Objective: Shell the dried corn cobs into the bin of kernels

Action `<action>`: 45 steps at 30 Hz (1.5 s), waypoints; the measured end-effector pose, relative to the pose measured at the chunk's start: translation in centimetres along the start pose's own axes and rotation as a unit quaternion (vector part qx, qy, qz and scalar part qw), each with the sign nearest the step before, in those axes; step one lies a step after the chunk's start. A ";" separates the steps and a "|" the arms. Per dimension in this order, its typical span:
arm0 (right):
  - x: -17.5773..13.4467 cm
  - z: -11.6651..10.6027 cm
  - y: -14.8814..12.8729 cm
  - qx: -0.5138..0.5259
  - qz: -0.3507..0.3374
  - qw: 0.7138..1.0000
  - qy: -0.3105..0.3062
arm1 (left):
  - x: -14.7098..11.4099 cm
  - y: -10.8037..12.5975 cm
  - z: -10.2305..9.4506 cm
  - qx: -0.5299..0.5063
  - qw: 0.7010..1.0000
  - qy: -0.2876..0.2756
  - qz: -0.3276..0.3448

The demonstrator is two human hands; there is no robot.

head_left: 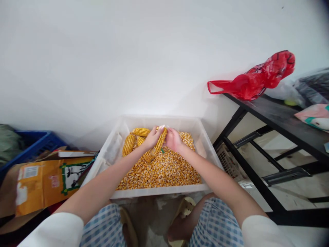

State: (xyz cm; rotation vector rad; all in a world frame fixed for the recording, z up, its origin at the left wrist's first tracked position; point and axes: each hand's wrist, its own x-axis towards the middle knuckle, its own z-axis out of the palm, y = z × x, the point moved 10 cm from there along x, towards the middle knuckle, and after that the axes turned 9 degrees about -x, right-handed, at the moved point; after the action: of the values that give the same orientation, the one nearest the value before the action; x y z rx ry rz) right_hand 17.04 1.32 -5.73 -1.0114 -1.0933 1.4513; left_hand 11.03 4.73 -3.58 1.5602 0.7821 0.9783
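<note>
Over a white plastic bin, my left hand (151, 138) is closed around an ear of corn (160, 140), which tilts with its upper end between my hands. My right hand (174, 140) is closed against the ear's upper right side, its fingertips partly hidden. Beneath them a thick layer of loose corn kernels (164, 171) covers the bin's floor. Several more ears, including one yellow ear (129, 144) and another ear (141, 132), lie on the kernels at the left. A small green piece (162, 151) shows just below my right hand.
The bin (159, 192) stands against a white wall, just beyond my feet. At the right is a black-framed table (272, 109) with a red plastic bag (257, 80) overhanging its edge. To the left are an opened orange cardboard box (51, 181) and a blue crate (46, 137).
</note>
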 end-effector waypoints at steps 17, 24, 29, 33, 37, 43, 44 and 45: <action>0.6 -1.4 0.7 0.091 -0.008 0.991 0.100 | -0.2 -0.5 1.5 -0.102 0.991 -0.065 -0.055; 1.0 -5.7 -1.4 0.186 -0.083 0.960 0.191 | 0.4 -0.6 0.5 -0.022 0.996 -0.038 -0.074; 0.6 -5.9 -2.0 0.204 -0.130 0.947 0.213 | 0.1 2.4 1.1 0.202 0.972 -0.027 0.121; 0.6 -4.4 -1.7 0.199 -0.128 0.953 0.191 | -0.5 1.4 0.8 0.127 0.990 0.018 0.061; 0.2 -4.2 -1.8 0.157 -0.128 0.958 0.201 | -1.3 -1.5 2.8 -0.044 0.993 -0.045 -0.102; -1.0 -5.0 -3.4 -0.088 -0.152 0.950 0.260 | -0.9 0.1 2.0 0.065 0.997 -0.030 -0.017; -1.2 -4.9 -4.1 -0.157 -0.164 0.937 0.265 | -0.8 0.4 1.7 0.097 0.995 -0.022 0.002; -1.4 -4.8 -4.8 -0.226 -0.177 0.920 0.266 | -0.8 0.6 1.5 0.120 0.993 -0.015 0.014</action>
State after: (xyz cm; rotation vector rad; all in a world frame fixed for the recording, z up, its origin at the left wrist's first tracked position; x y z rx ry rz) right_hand 22.90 0.88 -2.18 -1.3470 -1.1425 0.5802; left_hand 12.05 3.26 -3.25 1.7926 0.8854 0.9034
